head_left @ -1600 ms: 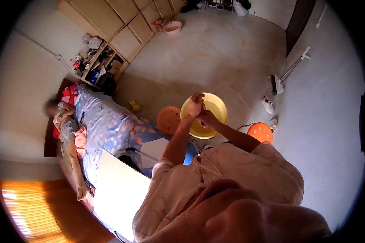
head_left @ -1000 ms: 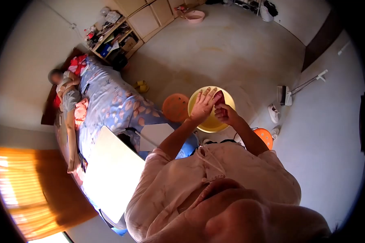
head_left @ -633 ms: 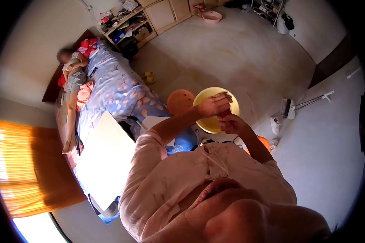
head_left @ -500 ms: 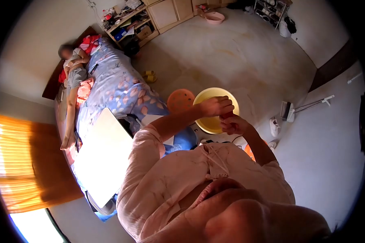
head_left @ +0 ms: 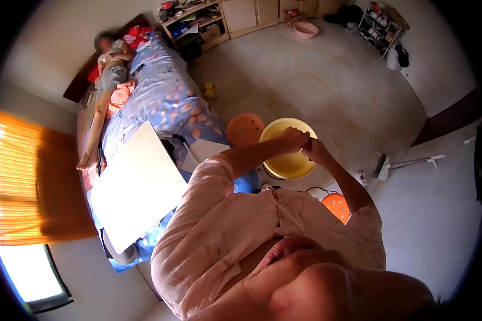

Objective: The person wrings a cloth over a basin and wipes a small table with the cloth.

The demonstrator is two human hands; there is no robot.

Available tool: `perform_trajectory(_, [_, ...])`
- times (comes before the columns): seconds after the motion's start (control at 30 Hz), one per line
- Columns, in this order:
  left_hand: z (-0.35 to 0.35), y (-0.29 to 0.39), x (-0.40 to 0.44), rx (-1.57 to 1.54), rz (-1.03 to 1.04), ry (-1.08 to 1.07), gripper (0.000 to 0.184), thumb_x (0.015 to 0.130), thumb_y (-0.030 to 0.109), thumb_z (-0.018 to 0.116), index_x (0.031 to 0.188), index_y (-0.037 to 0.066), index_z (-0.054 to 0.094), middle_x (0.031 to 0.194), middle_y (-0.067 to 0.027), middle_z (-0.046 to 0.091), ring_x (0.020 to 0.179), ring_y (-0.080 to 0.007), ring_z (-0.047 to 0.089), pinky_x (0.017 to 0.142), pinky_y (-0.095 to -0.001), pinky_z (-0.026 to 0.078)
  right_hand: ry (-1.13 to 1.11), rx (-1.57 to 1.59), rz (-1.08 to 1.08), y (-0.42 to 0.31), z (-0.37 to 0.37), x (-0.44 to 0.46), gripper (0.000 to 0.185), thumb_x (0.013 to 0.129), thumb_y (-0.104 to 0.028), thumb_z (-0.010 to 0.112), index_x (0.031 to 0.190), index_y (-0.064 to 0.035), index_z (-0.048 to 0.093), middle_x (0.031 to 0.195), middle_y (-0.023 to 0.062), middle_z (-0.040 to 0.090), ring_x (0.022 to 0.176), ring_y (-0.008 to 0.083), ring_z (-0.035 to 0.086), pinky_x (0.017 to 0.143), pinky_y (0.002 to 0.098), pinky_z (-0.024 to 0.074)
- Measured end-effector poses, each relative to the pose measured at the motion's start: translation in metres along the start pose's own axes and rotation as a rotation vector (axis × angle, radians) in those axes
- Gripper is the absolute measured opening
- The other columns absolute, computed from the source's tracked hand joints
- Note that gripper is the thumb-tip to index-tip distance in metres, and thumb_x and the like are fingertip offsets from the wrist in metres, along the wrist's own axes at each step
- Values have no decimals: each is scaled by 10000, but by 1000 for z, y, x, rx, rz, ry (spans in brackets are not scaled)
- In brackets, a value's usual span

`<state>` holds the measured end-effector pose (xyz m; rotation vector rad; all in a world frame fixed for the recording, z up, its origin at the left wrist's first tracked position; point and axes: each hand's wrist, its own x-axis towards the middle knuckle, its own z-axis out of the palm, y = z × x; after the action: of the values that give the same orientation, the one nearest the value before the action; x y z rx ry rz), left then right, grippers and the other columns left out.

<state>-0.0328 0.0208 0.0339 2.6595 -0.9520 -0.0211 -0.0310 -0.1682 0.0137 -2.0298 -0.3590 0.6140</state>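
Note:
My left hand (head_left: 294,140) is closed in a fist above the yellow basin (head_left: 286,170). My right hand (head_left: 318,152), also closed, touches it at the basin's right side. Whatever lies between the fingers is hidden; only a small dark patch shows where the hands meet. The basin stands on the floor, and its inside shows below my left forearm. An orange stool (head_left: 245,129) is just left of the basin. A second orange stool (head_left: 336,207) is partly hidden by my right arm.
A person (head_left: 112,75) lies on the bed (head_left: 163,91) at left. A white board (head_left: 139,187) covers the bed's near end. Yellow slippers (head_left: 210,91), a pink basin (head_left: 305,30), a shoe rack (head_left: 381,28) and a broom (head_left: 381,166) are farther out.
The view has turned, shifting the room. My left hand, spread earlier, has closed against my right. The dark red item seen between the hands is now out of sight.

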Motion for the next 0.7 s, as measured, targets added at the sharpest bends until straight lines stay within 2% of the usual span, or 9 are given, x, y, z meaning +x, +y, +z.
perform_trajectory(0.07, [7,0,4,-37,-68,-1,266,841,197,697,1054,42,658,867,-150,742,768,-357,741,699,-491,587,229,-451,-315,11,1,14,228,805,-165,735,975,-30,665,770,186,714,708,357,727,649,448,582])
perform_trajectory(0.17, [15,-2,14,-68,-291,-35,246,849,189,685,1042,37,667,947,-194,748,870,-369,746,751,-492,588,247,-732,-294,-1,-10,27,352,823,-168,716,1152,-54,668,821,221,707,791,416,709,707,504,572])
perform_trajectory(0.2, [12,-1,15,-118,-361,-29,233,867,186,663,1038,28,676,986,-219,743,930,-373,739,782,-501,583,258,-808,-359,0,-15,34,466,813,-165,720,1257,-61,627,779,183,708,739,409,698,661,513,559])
perform_trajectory(0.37, [6,3,19,-483,-612,-6,256,888,174,609,1047,-7,695,1081,-283,719,1069,-396,705,881,-532,556,240,-915,-733,-8,-40,50,467,762,-113,729,1209,-34,618,743,157,694,671,380,690,600,480,547])
perform_trajectory(0.47, [28,-15,31,-609,-480,97,248,883,141,599,1036,-31,691,1013,-266,730,892,-360,743,745,-493,580,195,-964,-875,-21,-56,59,380,761,-103,732,1113,-42,603,724,141,680,660,373,687,585,474,543])
perform_trajectory(0.53, [-3,1,31,-910,-696,-78,174,868,121,621,966,-13,670,861,-190,700,622,-258,678,530,-416,526,155,-1007,-926,-27,-65,64,321,753,-102,751,999,-62,549,710,127,660,674,364,686,582,476,538])
perform_trajectory(0.57, [-3,1,33,-911,-700,-76,174,868,121,621,966,-13,670,861,-190,700,622,-258,678,530,-416,526,152,-1006,-930,-30,-69,66,321,753,-102,751,999,-62,549,710,127,660,674,364,686,582,476,538])
perform_trajectory(0.63, [-5,3,41,-1257,-807,-106,80,859,98,644,859,25,610,708,-83,569,463,-146,481,393,-331,357,105,-1014,-959,-38,-78,68,329,743,-104,766,942,-77,505,719,125,652,705,352,688,589,474,536])
perform_trajectory(0.7, [-12,9,41,-1434,-799,-81,83,860,94,635,823,43,579,674,-52,504,458,-129,422,394,-312,309,83,-1020,-979,-45,-86,69,336,741,-110,768,958,-76,514,757,126,661,735,344,691,608,469,540])
